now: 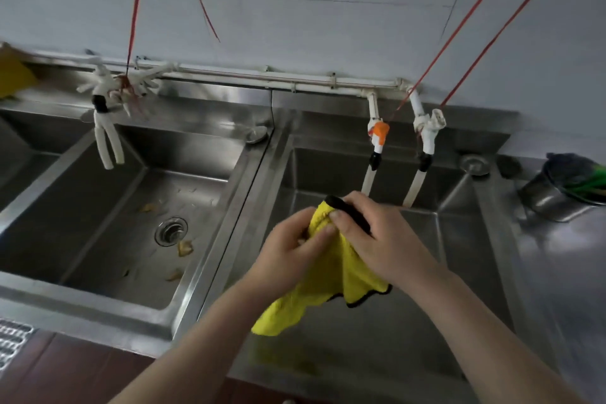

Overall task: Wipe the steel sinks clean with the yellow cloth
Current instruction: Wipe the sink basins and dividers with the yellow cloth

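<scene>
Head view, inspector one: both hands, left hand (288,249) and right hand (377,236), grip the yellow cloth (331,275) bunched, above the right sink (459,239).
Inspector two: It hangs lengthwise downward; basin directly below, right hand nearer its far wall.

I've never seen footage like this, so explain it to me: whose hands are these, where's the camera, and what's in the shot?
No machine here: a person wears a camera on the head, looking down at their own bare hands. The left hand and right hand both grip a yellow cloth above the right sink. The left sink has a round drain and scraps of debris on its floor. White taps tied with red strings hang at the back wall. A steel cup stands on the counter at right.
</scene>
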`<state>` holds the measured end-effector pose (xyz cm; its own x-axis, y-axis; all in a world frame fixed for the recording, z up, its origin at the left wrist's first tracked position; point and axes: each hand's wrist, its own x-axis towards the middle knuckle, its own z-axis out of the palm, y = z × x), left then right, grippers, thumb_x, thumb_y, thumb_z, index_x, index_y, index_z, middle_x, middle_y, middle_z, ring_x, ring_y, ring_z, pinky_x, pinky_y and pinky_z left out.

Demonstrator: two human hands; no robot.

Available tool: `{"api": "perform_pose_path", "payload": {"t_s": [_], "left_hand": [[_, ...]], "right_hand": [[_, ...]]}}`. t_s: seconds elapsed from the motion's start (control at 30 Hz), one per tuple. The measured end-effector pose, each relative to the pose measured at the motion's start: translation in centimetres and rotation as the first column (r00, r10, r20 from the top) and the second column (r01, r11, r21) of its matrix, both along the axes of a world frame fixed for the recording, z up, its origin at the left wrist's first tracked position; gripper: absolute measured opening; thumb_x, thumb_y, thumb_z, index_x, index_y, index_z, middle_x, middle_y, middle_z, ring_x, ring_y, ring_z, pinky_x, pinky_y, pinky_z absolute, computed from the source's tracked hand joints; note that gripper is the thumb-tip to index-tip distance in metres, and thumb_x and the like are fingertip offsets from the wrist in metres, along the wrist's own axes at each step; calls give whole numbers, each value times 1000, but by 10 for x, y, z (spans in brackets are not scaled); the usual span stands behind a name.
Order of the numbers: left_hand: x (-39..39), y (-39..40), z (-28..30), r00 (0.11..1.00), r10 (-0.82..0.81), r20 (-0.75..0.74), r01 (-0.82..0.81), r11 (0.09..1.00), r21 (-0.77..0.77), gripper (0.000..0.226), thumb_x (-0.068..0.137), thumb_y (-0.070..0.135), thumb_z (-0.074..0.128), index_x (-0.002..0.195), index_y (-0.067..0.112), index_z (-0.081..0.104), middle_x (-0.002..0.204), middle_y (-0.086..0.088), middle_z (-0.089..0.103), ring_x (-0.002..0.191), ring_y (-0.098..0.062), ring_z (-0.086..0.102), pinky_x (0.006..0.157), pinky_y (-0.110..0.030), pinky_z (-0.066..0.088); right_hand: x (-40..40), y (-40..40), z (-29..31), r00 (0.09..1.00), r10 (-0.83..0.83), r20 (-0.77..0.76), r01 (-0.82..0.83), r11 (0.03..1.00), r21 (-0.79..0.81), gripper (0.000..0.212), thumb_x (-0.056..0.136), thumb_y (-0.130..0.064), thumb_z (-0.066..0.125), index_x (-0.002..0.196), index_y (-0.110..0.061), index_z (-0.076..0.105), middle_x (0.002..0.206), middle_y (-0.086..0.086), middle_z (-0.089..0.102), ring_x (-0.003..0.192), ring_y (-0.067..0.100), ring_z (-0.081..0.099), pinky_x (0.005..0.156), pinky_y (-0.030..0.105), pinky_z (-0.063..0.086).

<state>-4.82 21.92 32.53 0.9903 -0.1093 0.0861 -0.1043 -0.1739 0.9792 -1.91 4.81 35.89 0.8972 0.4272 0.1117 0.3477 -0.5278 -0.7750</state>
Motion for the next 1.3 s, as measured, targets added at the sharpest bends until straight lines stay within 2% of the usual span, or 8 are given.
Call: {"api": "perform_pose_path", "payload": {"t_s": [0.2,0.33,0.57,0.77,0.87,0.97,1.1,1.3], "left_hand": [[3,36,13,996,51,-68,-55,997,-49,24,88,38,60,96,17,66,86,-13,63,79,-20,60,72,-41,52],[8,68,19,988,129,-84,-133,990,-50,8,84,34,63,89,34,70,78,5,66,76,-10,63,67,-26,52],[27,120,63,948,317,-29,-319,944,-87,9,90,13,66,97,18,63,74,15,63,71,0,62,63,-16,52],[45,163,112,872,486,60,-472,867,-161,12,95,28,62,102,28,72,103,-5,71,98,-22,66,95,-46,55],[48,178,130,842,528,115,-502,843,-192,11,97,23,58,100,24,69,88,6,72,83,-9,68,77,-27,56],[40,189,130,830,543,131,-522,837,-165,25,101,17,53,93,30,73,86,9,69,82,-8,63,82,-30,51],[13,194,88,849,527,-37,-524,834,-172,14,93,29,61,97,32,74,99,0,66,95,-19,61,92,-42,50],[-35,181,4,825,517,-227,-543,837,-69,20,78,39,68,92,24,70,79,5,59,73,-10,53,63,-27,44]], "right_hand": [[14,17,0,965,124,-230,-182,952,-248,36,80,-52,72,107,-39,52,92,-14,63,83,1,62,73,29,55],[40,29,10,958,163,-236,-232,925,-301,16,83,-41,71,89,-35,58,80,-8,63,69,5,61,61,31,53],[86,86,67,930,368,20,-345,888,-304,7,89,-27,65,88,-24,59,75,-7,58,65,7,55,58,30,38],[108,145,112,848,443,292,-367,887,-279,8,88,-21,54,90,-29,54,82,-8,55,76,14,52,62,31,35],[110,164,124,832,405,380,-348,913,-210,19,90,-17,52,105,-22,62,78,-17,49,68,1,47,58,17,30],[102,173,120,812,412,414,-381,911,-161,26,90,-16,51,114,-19,62,80,-22,50,69,-4,48,59,11,34],[84,172,81,822,484,301,-444,875,-193,13,89,-20,52,97,-29,57,78,-9,55,68,11,50,57,28,33],[53,159,2,846,532,-40,-523,811,-262,7,87,-23,55,94,-25,55,78,-5,58,74,18,56,63,35,45]]}}
